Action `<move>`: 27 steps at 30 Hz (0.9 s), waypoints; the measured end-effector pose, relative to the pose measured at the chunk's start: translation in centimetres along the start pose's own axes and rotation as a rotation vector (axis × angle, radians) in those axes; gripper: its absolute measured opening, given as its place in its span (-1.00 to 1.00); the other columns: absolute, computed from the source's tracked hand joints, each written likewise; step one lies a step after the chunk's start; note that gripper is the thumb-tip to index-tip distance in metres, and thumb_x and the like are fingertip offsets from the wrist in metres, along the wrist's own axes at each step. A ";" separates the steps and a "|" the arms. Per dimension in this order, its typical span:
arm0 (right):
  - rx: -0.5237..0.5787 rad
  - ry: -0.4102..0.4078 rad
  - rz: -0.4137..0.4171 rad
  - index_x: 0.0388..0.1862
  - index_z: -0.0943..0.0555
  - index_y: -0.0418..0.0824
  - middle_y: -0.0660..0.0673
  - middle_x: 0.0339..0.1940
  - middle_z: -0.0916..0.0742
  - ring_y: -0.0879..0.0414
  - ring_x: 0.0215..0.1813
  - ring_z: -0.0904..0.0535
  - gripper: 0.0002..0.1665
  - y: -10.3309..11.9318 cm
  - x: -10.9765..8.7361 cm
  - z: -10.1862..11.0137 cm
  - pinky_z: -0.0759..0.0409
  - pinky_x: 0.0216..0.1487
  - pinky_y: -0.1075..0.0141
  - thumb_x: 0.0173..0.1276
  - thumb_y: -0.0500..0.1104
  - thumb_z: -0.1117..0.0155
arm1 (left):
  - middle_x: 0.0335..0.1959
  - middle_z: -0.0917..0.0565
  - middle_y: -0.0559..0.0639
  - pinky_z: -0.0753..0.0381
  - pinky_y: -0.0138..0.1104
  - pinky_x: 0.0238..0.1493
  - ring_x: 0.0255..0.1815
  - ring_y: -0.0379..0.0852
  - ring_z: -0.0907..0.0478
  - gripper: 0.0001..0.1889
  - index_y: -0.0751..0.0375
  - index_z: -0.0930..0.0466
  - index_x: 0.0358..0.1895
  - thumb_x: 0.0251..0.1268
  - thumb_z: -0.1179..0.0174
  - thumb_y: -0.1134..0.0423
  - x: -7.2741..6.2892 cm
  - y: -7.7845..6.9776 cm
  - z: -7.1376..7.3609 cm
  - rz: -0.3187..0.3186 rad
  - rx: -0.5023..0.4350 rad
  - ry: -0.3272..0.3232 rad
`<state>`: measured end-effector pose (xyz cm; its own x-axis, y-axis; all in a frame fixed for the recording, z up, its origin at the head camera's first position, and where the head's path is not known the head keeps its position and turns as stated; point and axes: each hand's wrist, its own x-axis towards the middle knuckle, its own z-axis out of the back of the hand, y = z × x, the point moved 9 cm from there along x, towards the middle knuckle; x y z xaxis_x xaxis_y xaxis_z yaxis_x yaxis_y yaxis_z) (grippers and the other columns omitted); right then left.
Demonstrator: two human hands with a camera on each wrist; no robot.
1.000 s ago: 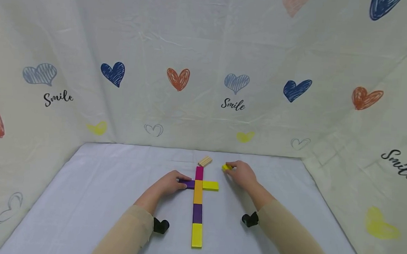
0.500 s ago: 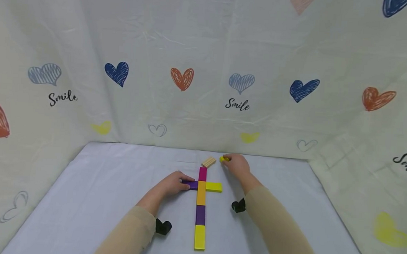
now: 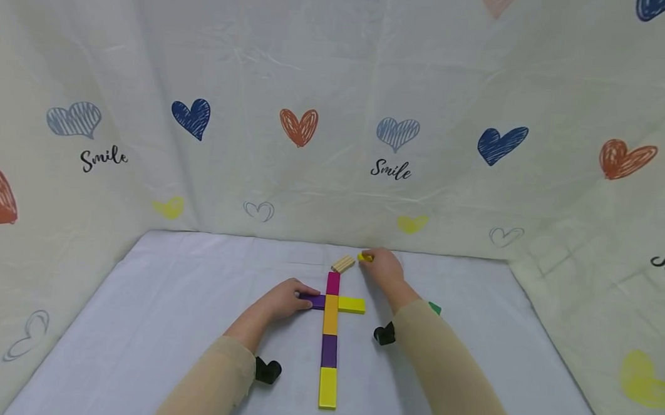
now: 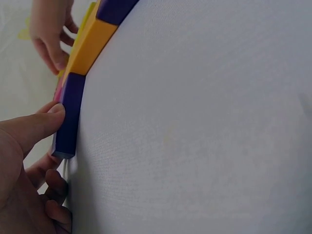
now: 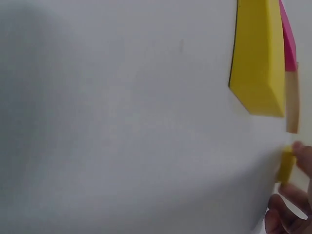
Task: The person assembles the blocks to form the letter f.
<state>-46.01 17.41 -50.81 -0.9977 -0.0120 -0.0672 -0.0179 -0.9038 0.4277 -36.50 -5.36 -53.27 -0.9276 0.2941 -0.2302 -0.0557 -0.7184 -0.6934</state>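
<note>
Coloured blocks lie end to end on the white cloth as a cross. A magenta block point(image 3: 333, 283), an orange block point(image 3: 330, 314), a purple block point(image 3: 329, 351) and a yellow block point(image 3: 328, 388) make its upright. Another yellow block point(image 3: 352, 305) forms the right arm. My left hand point(image 3: 286, 298) pinches the purple block of the left arm point(image 4: 70, 117), its thumb along the near side. Past the cross's far end, my right hand point(image 3: 382, 268) holds a small yellow block point(image 5: 286, 165) between thumb and fingers, just right of the plain wooden blocks point(image 3: 343, 264).
A green block point(image 3: 435, 308) shows partly from behind the right sleeve point(image 3: 443, 357). Behind the table hangs a pale curtain point(image 3: 333, 189) printed with hearts. Each wrist carries a black camera mount point(image 3: 268, 371).
My right hand has moved farther away and left, with the yellow block, toward the wooden blocks. The green block has come into sight beside the sleeve. The left hand keeps its grip.
</note>
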 end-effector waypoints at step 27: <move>-0.077 0.105 0.213 0.33 -0.56 -0.02 -0.13 0.37 -0.55 -0.15 0.43 -0.37 -0.55 -0.8 1.7 -0.4 -0.26 0.44 -0.06 0.51 -0.22 -0.13 | 0.15 -0.54 0.04 -0.37 0.05 0.33 0.22 0.08 -0.42 -0.71 -0.19 -0.71 0.10 0.38 -0.25 0.17 0.2 0.0 -0.1 0.023 -0.008 -0.003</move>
<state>-47.71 17.96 -51.68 -0.9660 -0.2466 -0.0783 0.2010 -0.9059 0.3727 -36.62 -5.28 -53.41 -0.9298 0.2753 -0.2441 -0.0313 -0.7202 -0.6930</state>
